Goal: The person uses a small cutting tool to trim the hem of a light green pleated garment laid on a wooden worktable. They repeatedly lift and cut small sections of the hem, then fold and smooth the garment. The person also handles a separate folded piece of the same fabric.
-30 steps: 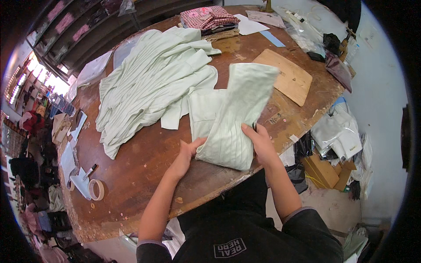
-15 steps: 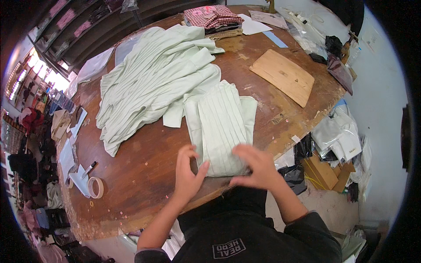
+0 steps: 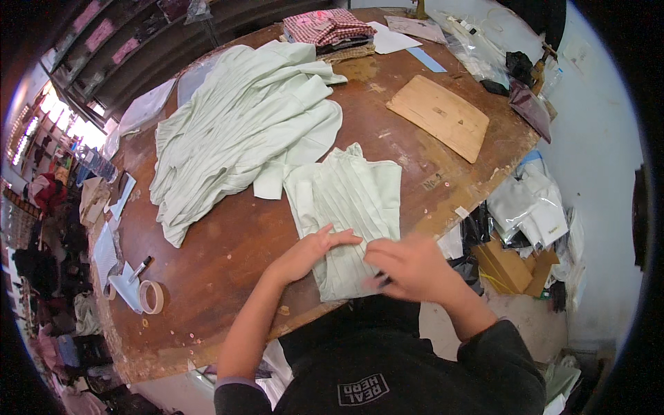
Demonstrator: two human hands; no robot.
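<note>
A folded pale green pleated garment point(image 3: 346, 194) lies at the table's near edge, its pleats running lengthwise. My left hand point(image 3: 315, 250) rests on its left side, fingers stretched out over the cloth. Over its near right part is my right hand point(image 3: 413, 268), blurred by motion, with the fingers drawn together. A small dark object point(image 3: 380, 280) shows at those fingers; its kind cannot be made out. Beyond and to the left spreads a larger heap of pale green pleated cloth point(image 3: 235, 131), touching the folded garment's upper left.
The brown wooden table point(image 3: 228, 290) carries a tape roll point(image 3: 151, 297), a marker point(image 3: 141, 268), a thin wooden board point(image 3: 443, 116) and a stack of folded checked clothes point(image 3: 328, 29). Right of the table are plastic-wrapped packages point(image 3: 529, 200) and an open cardboard box point(image 3: 508, 266).
My left hand has moved up onto the garment and flattened. The fingers of my right hand have drawn together, with a dark object now showing. The garment sits slightly nearer, its folds shifted.
</note>
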